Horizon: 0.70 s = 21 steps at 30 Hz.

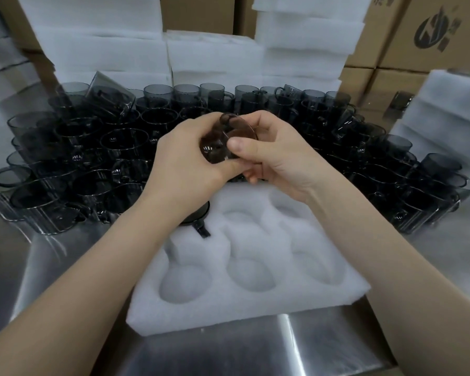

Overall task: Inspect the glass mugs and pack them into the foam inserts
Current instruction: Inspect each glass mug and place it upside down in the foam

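We hold mug (224,139) between left hand (190,164) and right hand (272,156). Foam insert (255,302) below hands on table (215,351); packed mug (198,217) under left wrist. Loose mugs (92,147) either side and beyond; foam stacks (215,55) behind.

One head-worn camera looks forward and down, close over a steel table (255,354).
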Each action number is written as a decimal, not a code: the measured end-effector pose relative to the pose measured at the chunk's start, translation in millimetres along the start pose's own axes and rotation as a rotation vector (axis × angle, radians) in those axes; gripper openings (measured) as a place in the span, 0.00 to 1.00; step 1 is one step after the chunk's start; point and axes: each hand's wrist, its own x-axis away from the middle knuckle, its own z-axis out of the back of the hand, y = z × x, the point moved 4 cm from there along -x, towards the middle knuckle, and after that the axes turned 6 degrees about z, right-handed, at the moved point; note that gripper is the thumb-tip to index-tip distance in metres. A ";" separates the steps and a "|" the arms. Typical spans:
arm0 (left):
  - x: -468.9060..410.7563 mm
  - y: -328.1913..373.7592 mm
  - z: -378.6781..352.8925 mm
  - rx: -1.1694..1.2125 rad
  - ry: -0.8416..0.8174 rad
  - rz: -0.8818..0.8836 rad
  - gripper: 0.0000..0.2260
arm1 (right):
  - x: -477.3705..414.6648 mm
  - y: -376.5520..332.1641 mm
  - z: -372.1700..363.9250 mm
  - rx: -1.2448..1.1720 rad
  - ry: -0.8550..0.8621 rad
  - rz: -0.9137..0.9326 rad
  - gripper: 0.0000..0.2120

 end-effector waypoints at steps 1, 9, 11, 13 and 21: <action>0.5 1.2 -1.3 -0.051 -0.010 -0.019 0.16 | 0.6 -0.6 -0.5 0.081 0.028 0.014 0.16; 1.2 5.0 -7.4 -0.147 -0.023 -0.078 0.24 | -2.4 1.8 7.1 0.046 0.254 -0.012 0.15; 0.2 3.3 -4.1 -0.095 0.030 -0.055 0.24 | -3.5 2.8 4.7 -0.102 0.213 -0.032 0.11; 0.2 2.4 -0.5 -0.042 0.089 -0.039 0.23 | -4.5 2.0 1.7 -0.246 0.154 -0.048 0.10; 3.7 -1.3 4.6 0.254 0.118 0.028 0.24 | -0.1 4.2 -9.1 -0.393 -0.181 -0.188 0.17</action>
